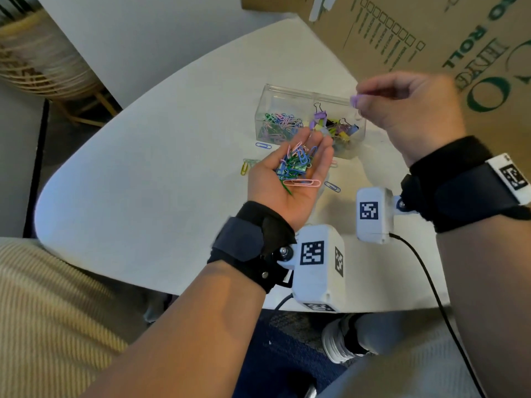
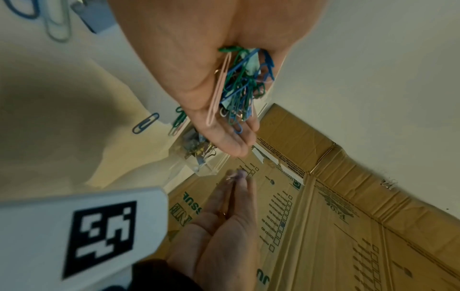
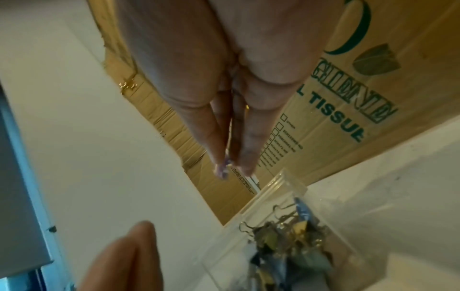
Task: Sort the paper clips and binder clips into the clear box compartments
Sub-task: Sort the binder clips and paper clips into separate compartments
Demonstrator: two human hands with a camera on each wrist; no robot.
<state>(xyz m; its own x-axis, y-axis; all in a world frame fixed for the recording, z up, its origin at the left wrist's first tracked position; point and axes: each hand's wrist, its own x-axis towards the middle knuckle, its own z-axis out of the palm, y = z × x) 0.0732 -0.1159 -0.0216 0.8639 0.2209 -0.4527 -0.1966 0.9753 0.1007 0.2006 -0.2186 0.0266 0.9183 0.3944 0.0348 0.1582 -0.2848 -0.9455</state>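
Note:
My left hand [image 1: 320, 150] lies palm up in front of the clear box [image 1: 287, 91], cupping a heap of coloured paper clips [image 1: 296, 165] [image 2: 239, 88], with a long pink one at the heel of the palm. The box's left compartment holds paper clips [image 1: 280, 123]. Its right compartment holds binder clips [image 1: 336, 126] [image 3: 293, 236]. My right hand [image 1: 357, 101] [image 3: 229, 165] hovers over the box's right end, thumb and fingers pinching a small purple binder clip [image 1: 354, 99] [image 3: 222, 170].
Loose paper clips lie on the white table [image 1: 143, 168]: a blue one [image 1: 263, 145], a yellow and green pair [image 1: 247, 165], another blue one [image 1: 332, 186]. A big cardboard box [image 1: 431, 33] stands close behind the clear box. A wicker basket [image 1: 37, 58] is off the table, far left.

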